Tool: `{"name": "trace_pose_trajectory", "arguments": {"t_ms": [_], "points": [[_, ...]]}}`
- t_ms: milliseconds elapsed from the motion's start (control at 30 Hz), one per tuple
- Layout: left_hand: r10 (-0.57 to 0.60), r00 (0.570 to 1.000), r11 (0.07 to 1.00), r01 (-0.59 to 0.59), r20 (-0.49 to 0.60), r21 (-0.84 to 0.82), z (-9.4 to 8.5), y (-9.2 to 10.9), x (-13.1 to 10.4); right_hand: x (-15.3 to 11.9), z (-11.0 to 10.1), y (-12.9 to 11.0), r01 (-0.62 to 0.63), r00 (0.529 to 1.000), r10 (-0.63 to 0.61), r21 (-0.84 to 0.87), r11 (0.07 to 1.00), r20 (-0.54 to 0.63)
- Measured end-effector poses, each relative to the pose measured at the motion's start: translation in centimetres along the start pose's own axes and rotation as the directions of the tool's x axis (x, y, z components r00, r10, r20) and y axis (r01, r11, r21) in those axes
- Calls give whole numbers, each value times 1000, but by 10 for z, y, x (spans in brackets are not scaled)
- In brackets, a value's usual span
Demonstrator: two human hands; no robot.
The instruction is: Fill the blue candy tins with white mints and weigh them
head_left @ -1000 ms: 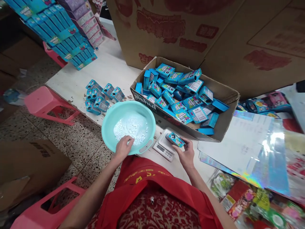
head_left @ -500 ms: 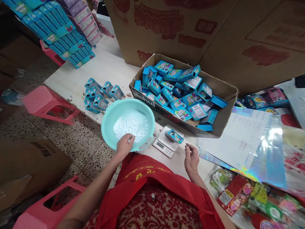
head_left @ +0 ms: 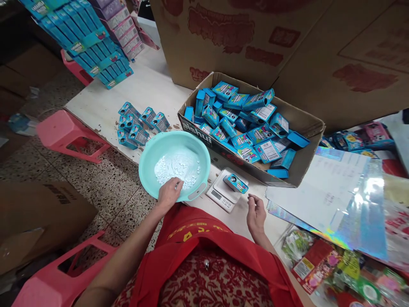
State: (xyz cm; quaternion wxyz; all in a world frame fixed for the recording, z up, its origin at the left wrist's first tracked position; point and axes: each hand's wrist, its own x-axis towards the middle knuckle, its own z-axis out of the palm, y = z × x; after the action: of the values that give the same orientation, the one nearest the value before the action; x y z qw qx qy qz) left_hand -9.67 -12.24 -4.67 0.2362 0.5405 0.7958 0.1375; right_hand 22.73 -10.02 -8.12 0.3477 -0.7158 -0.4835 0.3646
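My left hand (head_left: 169,195) is over the near rim of a mint-green basin (head_left: 148,170), its fingers curled together above small white pieces (head_left: 183,167); whatever they hold is too small to make out. A blue tin (head_left: 238,183) lies on a white digital scale (head_left: 220,195) right of the basin. Just right of the scale, my right hand (head_left: 255,213) hovers with loosely bent fingers apart and nothing in them. Several upright blue tins (head_left: 139,134) stand behind and left of the basin.
A cardboard box (head_left: 308,157) full of blue tins sits behind the scale. White sheets (head_left: 322,183) and packaged sweets (head_left: 316,264) are at the right. Stacked blue display boxes (head_left: 86,42) rise at the back left. Pink stools (head_left: 68,132) stand on the floor at left.
The whole view has shifted slightly to the right and down. Both hands keep nearly the same places beside the basin and the scale.
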Motion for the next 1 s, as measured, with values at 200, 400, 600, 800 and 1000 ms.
{"name": "trace_pose_trajectory", "arguments": {"t_ms": [200,400,600,800,1000], "points": [[-55,993,995,46,107,87,-6,3,1,-2,1,-6,-8,1000,8,-27,1000,25],[-57,928,985,-7,369,171,1,7,20,-3,2,-6,-14,1000,14,-34,999,21],[2,851,999,21,526,-38,17,23,44,-2,1,-5,-3,1000,4,-40,999,4],[-44,832,962,184,553,-200,18,11,50,-2,-1,-4,-17,1000,16,-30,999,-21],[-116,815,704,471,568,-531,6,-3,45,-1,1,-5,-29,999,29,-13,999,-21]]}}
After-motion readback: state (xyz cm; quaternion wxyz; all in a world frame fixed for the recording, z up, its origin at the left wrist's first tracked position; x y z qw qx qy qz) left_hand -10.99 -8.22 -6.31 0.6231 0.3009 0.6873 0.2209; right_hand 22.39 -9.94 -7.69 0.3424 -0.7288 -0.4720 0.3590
